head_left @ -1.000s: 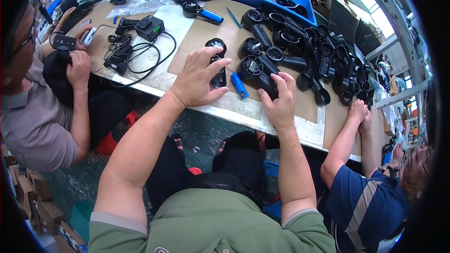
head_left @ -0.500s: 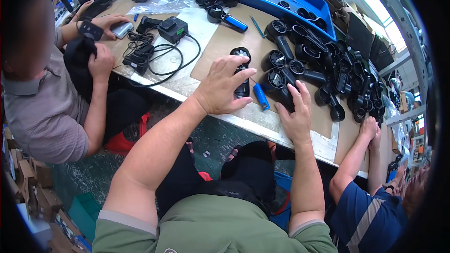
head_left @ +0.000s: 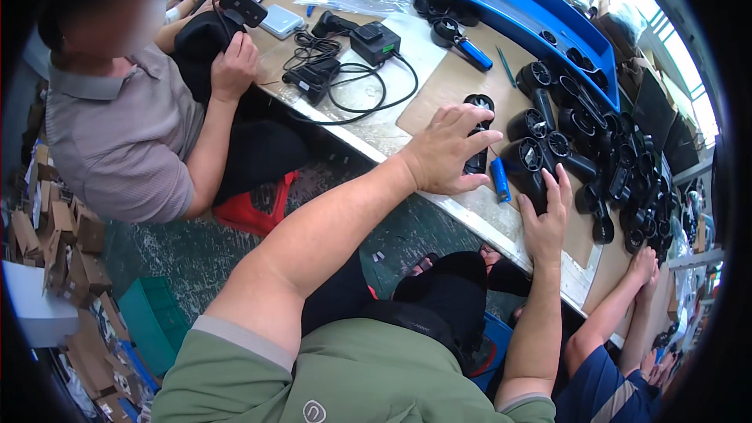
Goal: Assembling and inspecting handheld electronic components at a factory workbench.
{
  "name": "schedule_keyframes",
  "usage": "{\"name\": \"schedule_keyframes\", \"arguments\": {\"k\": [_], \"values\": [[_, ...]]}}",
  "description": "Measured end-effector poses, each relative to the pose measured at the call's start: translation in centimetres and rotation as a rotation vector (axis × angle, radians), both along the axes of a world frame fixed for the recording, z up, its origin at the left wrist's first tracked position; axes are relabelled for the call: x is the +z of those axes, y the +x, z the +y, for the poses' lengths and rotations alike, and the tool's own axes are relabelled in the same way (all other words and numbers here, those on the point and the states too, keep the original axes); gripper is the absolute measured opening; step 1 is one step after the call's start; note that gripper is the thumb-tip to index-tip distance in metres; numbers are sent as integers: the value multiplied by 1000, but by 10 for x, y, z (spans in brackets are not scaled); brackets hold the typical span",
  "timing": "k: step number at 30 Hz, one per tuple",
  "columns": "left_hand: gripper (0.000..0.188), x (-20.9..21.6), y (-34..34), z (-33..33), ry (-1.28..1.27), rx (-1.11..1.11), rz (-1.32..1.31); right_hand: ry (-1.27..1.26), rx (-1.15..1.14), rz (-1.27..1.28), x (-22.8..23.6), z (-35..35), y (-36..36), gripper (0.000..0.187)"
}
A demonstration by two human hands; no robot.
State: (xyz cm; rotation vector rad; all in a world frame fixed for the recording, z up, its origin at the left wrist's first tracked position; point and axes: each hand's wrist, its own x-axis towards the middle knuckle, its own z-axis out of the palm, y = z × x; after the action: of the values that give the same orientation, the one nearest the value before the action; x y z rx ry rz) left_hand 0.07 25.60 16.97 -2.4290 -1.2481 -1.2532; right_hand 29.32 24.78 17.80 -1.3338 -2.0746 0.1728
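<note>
My left hand (head_left: pixel 450 149) is spread over a slim black fan shell (head_left: pixel 479 102), its fingers across the near side and its thumb apart. The hand hides part of the shell. Just right of it lies a blue cylindrical battery (head_left: pixel 500 182) with a thin wire at its upper end. My right hand (head_left: pixel 546 219) is at the lower end of a black handheld fan (head_left: pixel 525 158), fingers stretched out, with the handle between thumb and forefinger. Both hands stay low at the table's near edge.
More black fans and shells (head_left: pixel 627 164) pile up on the right, below a blue tray (head_left: pixel 540 23). A blue-handled fan (head_left: pixel 462 43), a green pen-like tool (head_left: pixel 506 66) and a black adapter (head_left: pixel 374 41) with cables lie farther back. Co-workers sit on both sides.
The whole view has swung left, so everything appears farther right. My hands keep nearly the same pose on the fan parts. The left co-worker's hand has come off the white box.
</note>
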Motion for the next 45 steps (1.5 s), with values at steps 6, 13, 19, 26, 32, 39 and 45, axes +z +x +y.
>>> {"name": "schedule_keyframes", "arguments": {"k": [6, 13, 19, 26, 32, 39, 45], "values": [[70, -1, 0, 0, -8, 17, 12, 12, -13, -38, -1, 0, 1, 60], [70, -2, 0, 1, -8, 22, 14, 10, -20, -45, 0, 0, 1, 60], [70, -3, 1, 1, -5, 27, 16, 7, -17, -43, 0, 1, 2, 60], [67, -2, 0, 2, -15, 38, -13, 6, -13, -27, 2, -1, -2, 58], [64, 3, -2, 4, -155, 68, -157, 8, -16, -23, 0, 1, 2, 59], [65, -3, -11, 16, -195, 134, -464, 10, -25, -26, 2, 0, -2, 58], [61, 0, -14, 16, -312, 114, -587, 15, -32, -33, 1, 0, 0, 58]]}}
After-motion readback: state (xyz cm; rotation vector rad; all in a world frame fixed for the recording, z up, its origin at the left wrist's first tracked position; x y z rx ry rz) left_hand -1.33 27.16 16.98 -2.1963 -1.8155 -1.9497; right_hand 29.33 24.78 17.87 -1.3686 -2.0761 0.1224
